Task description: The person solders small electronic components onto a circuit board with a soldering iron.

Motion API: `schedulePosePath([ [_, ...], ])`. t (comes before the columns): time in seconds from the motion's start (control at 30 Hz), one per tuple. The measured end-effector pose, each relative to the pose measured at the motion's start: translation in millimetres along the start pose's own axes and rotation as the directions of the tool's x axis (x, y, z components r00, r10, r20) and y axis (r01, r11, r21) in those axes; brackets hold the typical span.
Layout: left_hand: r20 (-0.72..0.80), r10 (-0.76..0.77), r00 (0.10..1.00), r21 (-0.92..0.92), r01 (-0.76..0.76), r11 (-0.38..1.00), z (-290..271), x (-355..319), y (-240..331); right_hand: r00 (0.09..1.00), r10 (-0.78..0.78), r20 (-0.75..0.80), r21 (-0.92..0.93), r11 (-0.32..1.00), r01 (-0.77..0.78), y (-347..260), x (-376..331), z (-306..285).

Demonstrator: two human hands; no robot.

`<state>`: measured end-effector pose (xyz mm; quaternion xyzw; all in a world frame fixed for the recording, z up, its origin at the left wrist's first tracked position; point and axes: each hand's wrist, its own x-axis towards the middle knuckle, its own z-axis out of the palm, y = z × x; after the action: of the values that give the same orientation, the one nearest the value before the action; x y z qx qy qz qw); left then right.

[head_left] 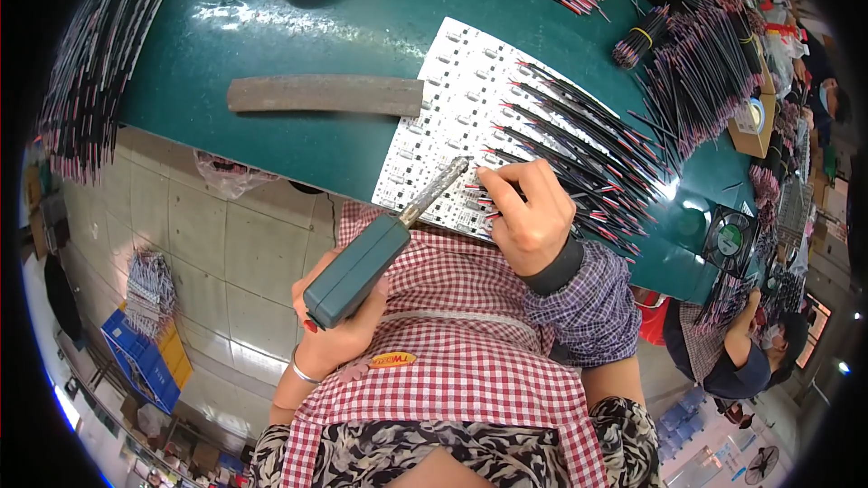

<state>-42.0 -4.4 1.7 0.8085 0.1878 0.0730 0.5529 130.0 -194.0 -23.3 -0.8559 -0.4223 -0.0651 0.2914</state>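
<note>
The left hand (357, 321) is wrapped around a green soldering gun (357, 271), while the right hand (535, 217), fingertips drawn together, adjoins black wires (592, 165) over a white circuit board (443, 99), any hold indistinct.

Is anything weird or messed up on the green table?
One thing looks a bit odd: the brown bar pokes over the left edge of the white circuit board, while the rest of it lies on the green table. I see nothing plainly broken or spilled.
</note>
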Motion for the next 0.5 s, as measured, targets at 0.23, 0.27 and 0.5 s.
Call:
schedulePosePath([
  [0.23, 0.006, 0.015, 1.000, 0.017, -0.015, 1.000, 0.0, -1.3, 0.0, 1.000, 0.016, -0.005, 0.058, 0.998, -0.015, 3.8, -2.4, 1.8],
  [0.27, 0.013, 0.016, 1.000, 0.015, -0.016, 1.000, 0.0, -1.6, 0.1, 1.000, 0.012, -0.006, 0.055, 0.998, -0.012, 3.4, -2.4, 1.8],
  [0.5, 0.019, 0.084, 0.996, 0.050, -0.085, 0.995, 2.4, -2.7, -4.3, 1.000, -0.026, -0.008, -0.018, 1.000, 0.025, 3.1, 0.5, -0.1],
])
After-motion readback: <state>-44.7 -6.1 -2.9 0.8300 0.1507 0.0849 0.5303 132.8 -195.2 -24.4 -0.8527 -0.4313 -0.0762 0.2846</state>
